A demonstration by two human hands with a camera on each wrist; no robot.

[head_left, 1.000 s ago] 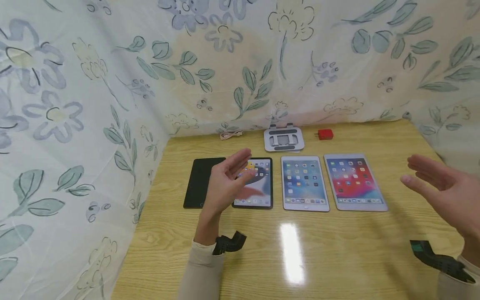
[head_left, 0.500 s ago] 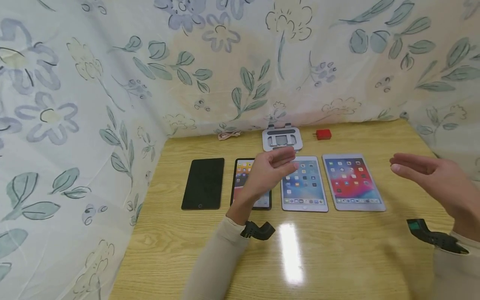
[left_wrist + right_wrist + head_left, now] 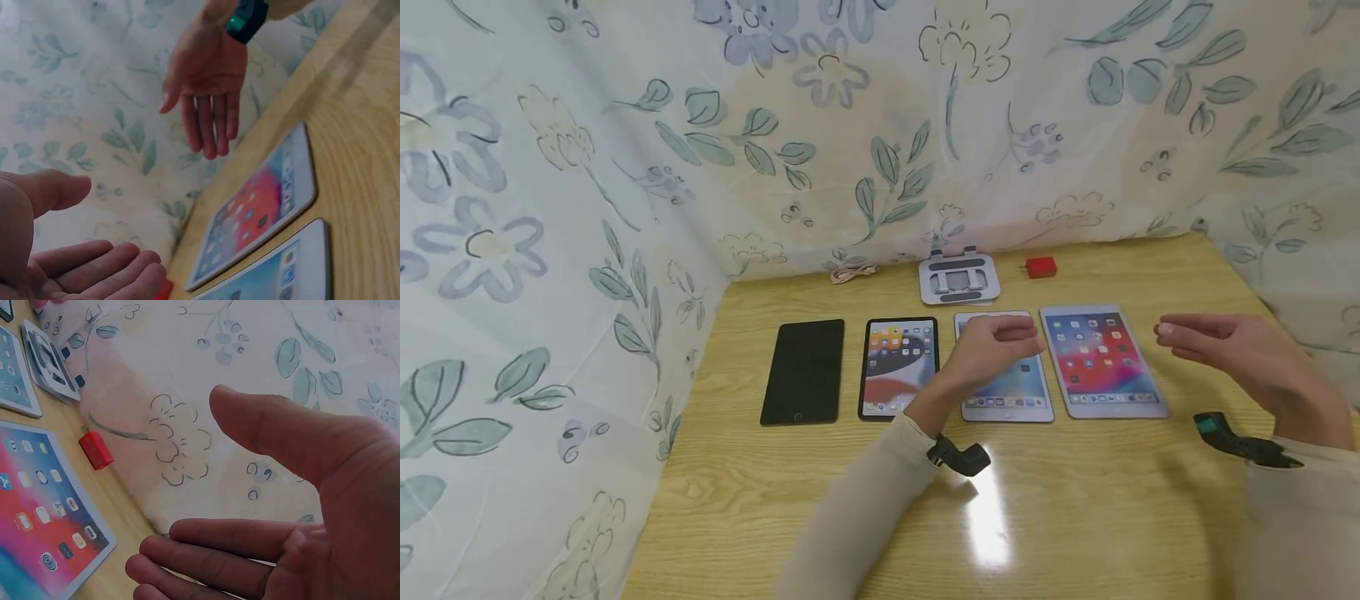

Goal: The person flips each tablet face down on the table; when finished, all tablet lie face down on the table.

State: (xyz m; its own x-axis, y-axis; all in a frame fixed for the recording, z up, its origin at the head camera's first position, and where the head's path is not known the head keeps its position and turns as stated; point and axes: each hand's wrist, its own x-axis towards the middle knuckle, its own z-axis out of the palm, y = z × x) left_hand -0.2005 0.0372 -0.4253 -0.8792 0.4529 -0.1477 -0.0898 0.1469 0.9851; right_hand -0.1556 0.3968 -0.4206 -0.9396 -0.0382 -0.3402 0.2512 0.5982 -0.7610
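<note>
Left hand: fingers extended, thumb apart, holding nothing, above the blue-screened tablet.
Right hand: empty, digits also apart, right of the red-screened tablet.
Red-screened tablet: flat between the hands, long axis pointing away; nearer hand unclear.
Table: wood-grained, glossy.
Backdrop: floral cloth.

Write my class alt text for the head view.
A person's empty left hand and right hand hover above a yellowish wood-grain table, the left partly hiding a white rectangular tablet with a blue screen in a row of four.
</note>
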